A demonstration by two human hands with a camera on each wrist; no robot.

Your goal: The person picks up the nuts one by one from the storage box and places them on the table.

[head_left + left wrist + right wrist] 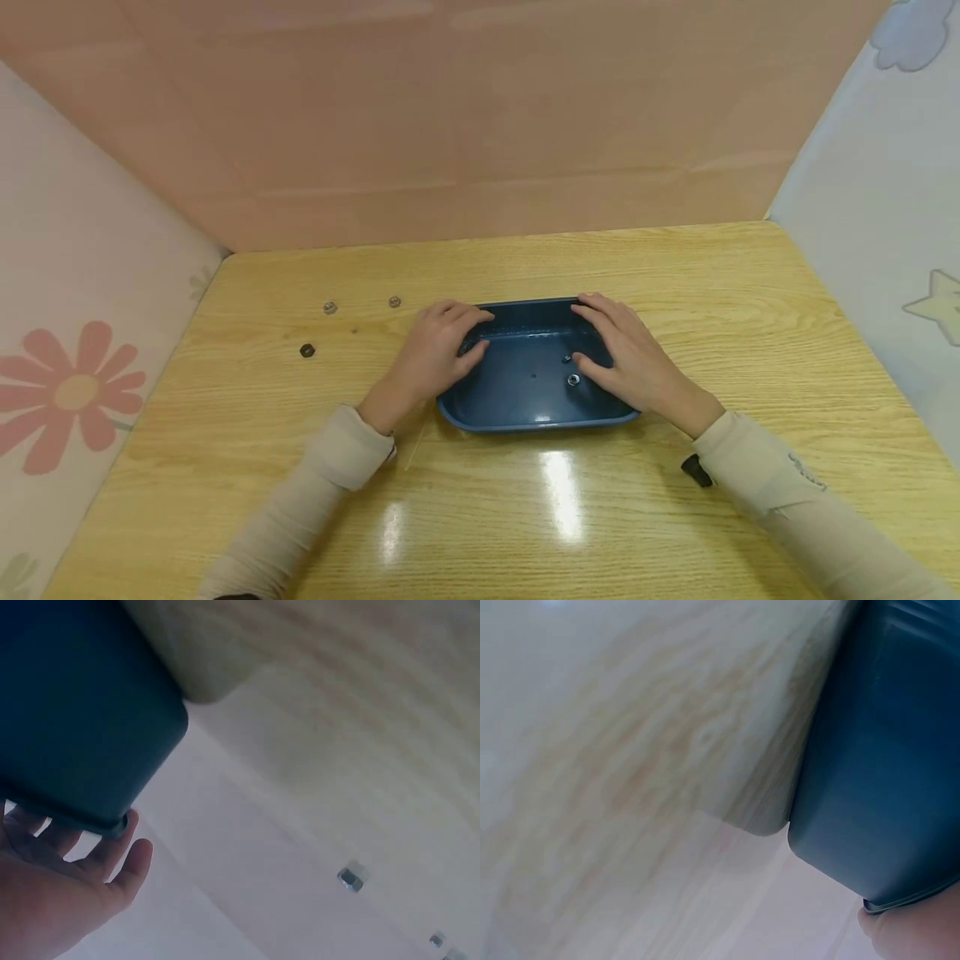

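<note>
A blue rectangular tray [525, 400] sits on the wooden table between the two hands. My left hand [437, 350] holds its left side, the thumb over the inside and the fingers at the far left corner. On the opposite side, my right hand [633, 354] grips the rim, fingers towards the far right corner. A silver nut [573, 380] and a smaller nut [567, 359] lie inside near the right thumb. The tray's outer wall [82, 712] shows in the left wrist view, with fingertips at the rim. Only part of a finger [922, 926] appears in the right wrist view.
Left of the tray, a black nut [307, 350], two silver nuts, one farther left [330, 307] and one nearer the tray [394, 301], and a tiny piece [355, 331] lie on the table [750, 333]. Covered panels [487, 125] enclose its back and sides.
</note>
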